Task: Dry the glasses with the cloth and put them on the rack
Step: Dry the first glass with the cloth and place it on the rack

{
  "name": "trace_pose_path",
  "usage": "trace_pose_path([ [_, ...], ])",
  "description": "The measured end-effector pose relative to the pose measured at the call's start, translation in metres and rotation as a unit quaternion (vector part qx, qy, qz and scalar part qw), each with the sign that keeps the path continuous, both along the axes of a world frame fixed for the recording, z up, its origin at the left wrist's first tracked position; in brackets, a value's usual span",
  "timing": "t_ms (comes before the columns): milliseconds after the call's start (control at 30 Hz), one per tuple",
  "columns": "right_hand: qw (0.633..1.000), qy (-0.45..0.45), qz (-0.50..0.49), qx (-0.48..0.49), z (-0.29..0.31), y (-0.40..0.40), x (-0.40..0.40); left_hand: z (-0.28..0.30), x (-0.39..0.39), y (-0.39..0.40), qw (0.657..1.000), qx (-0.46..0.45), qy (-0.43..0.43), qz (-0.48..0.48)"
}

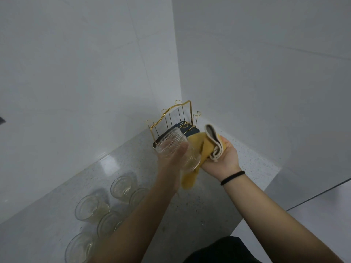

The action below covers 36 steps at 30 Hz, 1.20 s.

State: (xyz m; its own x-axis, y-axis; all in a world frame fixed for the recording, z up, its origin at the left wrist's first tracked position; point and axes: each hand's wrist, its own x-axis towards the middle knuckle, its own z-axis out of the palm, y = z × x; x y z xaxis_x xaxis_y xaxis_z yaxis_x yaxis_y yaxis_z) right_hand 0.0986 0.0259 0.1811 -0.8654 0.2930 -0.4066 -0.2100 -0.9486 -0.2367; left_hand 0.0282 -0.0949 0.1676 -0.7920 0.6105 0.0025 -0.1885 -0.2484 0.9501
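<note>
My left hand (171, 160) grips a clear ribbed glass (171, 142), tilted with its mouth toward the upper left, above the counter. My right hand (227, 156) holds a bunched yellow cloth (198, 149) with a cream edge right against the glass's base; one end hangs down. Just behind the glass stands a gold wire rack (177, 115) on a dark blue tray (187, 128), in the corner of the counter. Several more clear glasses (91, 208) stand on the counter at lower left, partly hidden by my left forearm.
The speckled grey counter (205, 202) meets white walls at the back and on the right. Its front edge runs diagonally at the lower right, with the floor beyond. A black band sits on my right wrist.
</note>
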Motion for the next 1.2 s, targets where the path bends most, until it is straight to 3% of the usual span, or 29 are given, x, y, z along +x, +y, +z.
trace_pose_path([
  [133,0.986,0.016,0.072,0.15,0.001,0.014,0.008,0.011,-0.006,-0.015,0.99,-0.069,-0.035,-0.12],
  [233,0.934,-0.014,0.138,0.329,0.012,0.021,0.015,0.019,-0.013,-0.021,0.982,-0.126,-0.018,-0.139],
  [300,0.856,-0.012,0.18,0.484,0.022,0.02,0.019,0.02,-0.02,-0.023,0.978,-0.171,-0.003,-0.123],
  [367,0.746,0.033,0.231,0.624,0.033,0.014,0.022,0.019,-0.025,-0.025,0.974,-0.194,0.017,-0.12],
  [400,0.714,0.044,0.254,0.651,0.038,0.01,0.022,0.019,-0.026,-0.026,0.972,-0.197,0.026,-0.125],
  [433,0.707,0.032,0.272,0.653,0.043,0.007,0.022,0.02,-0.027,-0.026,0.971,-0.199,0.029,-0.133],
  [533,0.731,-0.057,0.287,0.616,0.049,0.008,0.019,0.022,-0.028,-0.025,0.964,-0.213,0.036,-0.153],
  [667,0.663,0.0,0.269,0.699,0.052,0.001,0.017,0.027,-0.026,-0.026,0.954,-0.232,0.028,-0.19],
  [800,0.584,-0.006,0.152,0.797,0.043,-0.013,0.013,0.037,-0.03,-0.026,0.944,-0.226,-0.009,-0.239],
  [967,0.562,0.039,0.062,0.824,0.028,-0.013,0.028,0.041,-0.026,-0.031,0.916,-0.166,-0.148,-0.333],
  [1067,0.584,-0.035,0.013,0.811,0.022,-0.016,0.026,0.038,-0.026,-0.029,0.908,-0.143,-0.197,-0.342],
  [1133,0.616,-0.126,-0.021,0.777,0.02,-0.013,0.019,0.033,-0.019,-0.029,0.93,-0.151,-0.173,-0.287],
  [1200,0.635,-0.195,-0.053,0.745,0.019,-0.007,0.012,0.028,-0.003,-0.027,0.967,-0.163,-0.101,-0.166],
])
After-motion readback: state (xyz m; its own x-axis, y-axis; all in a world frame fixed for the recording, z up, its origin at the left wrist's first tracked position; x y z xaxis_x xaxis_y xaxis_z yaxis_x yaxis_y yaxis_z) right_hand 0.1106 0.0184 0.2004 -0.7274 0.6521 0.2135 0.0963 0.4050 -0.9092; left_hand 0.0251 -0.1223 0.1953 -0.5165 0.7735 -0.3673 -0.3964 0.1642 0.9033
